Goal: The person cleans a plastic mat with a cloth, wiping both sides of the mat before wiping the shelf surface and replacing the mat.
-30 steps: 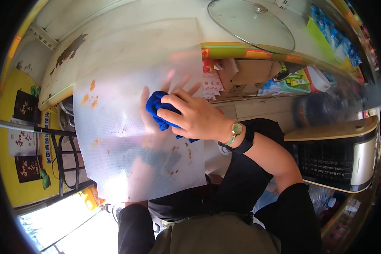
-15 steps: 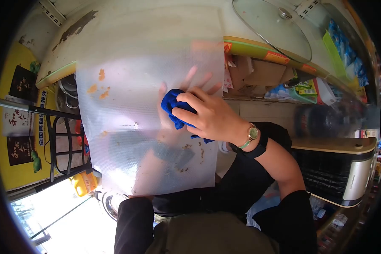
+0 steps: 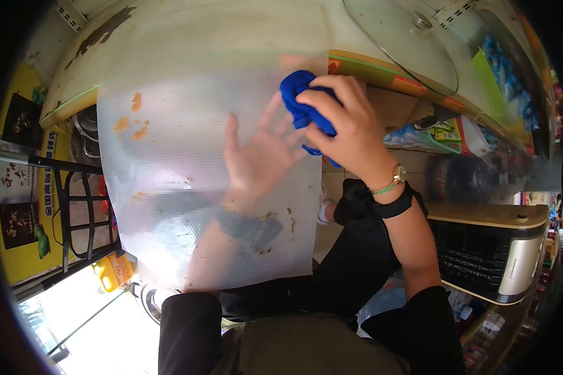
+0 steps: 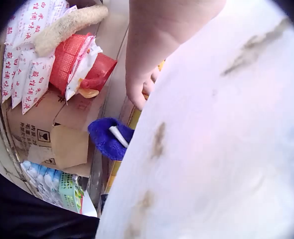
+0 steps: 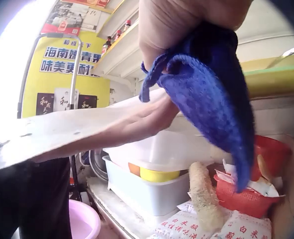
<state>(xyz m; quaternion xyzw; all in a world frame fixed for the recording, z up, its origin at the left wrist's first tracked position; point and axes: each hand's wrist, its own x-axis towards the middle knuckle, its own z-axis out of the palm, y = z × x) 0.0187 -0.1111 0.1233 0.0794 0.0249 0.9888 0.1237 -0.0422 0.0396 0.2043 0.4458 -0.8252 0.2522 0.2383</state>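
Observation:
A translucent, textured plastic sheet [image 3: 169, 144] hangs over the shelf edge and down toward the person's lap, with orange-brown stains [image 3: 131, 122] at its left and darker specks lower down. Beneath it the left hand [image 3: 256, 156] shows through, palm up with fingers spread, supporting the sheet from below. The right hand [image 3: 356, 128] grips a bunched blue cloth [image 3: 297, 100] at the sheet's right edge, over the left fingertips. In the right wrist view a flap of the cloth [image 5: 206, 99] dangles past the edge, beside the left hand [image 5: 152, 119].
A glass lid [image 3: 406, 44] lies on the counter at the back right. Below are a cardboard box [image 4: 62, 144], red baskets [image 5: 246, 199] and white printed packets [image 4: 32, 74]. A black metal rack [image 3: 84, 212] stands left, and a black-and-gold appliance [image 3: 481, 250] sits right.
The right hand has moved the blue cloth up and right, from over the left palm to the sheet's right edge. The left hand stays beneath the sheet, now more fully visible.

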